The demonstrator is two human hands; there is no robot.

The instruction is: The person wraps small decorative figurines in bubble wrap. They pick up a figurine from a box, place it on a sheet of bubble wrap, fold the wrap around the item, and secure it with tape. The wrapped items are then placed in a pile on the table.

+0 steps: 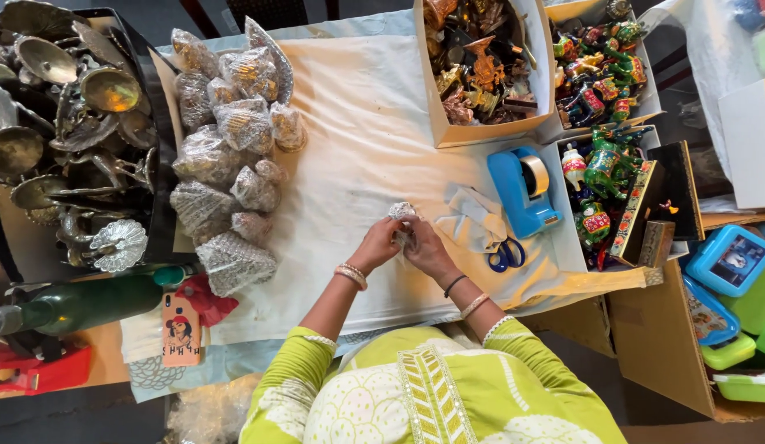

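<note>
Both hands, left hand (377, 244) and right hand (428, 249), grasp a small wrapped item (401, 212) mid-table. Cardboard box (448, 131) at far edge holds brass figurines (481, 66); neighbouring box (563, 123) holds painted toys (600, 70).

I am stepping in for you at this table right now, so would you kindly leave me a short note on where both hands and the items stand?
Left hand and right hand together hold one small bubble-wrapped piece over the white sheet.
Done: a pile of wrapped pieces lies at the left of the sheet.
Left: unwrapped metal pieces in the dark tray further left, more in the open box ahead.
The blue tape dispenser and blue-handled scissors sit just right of the hands.
</note>
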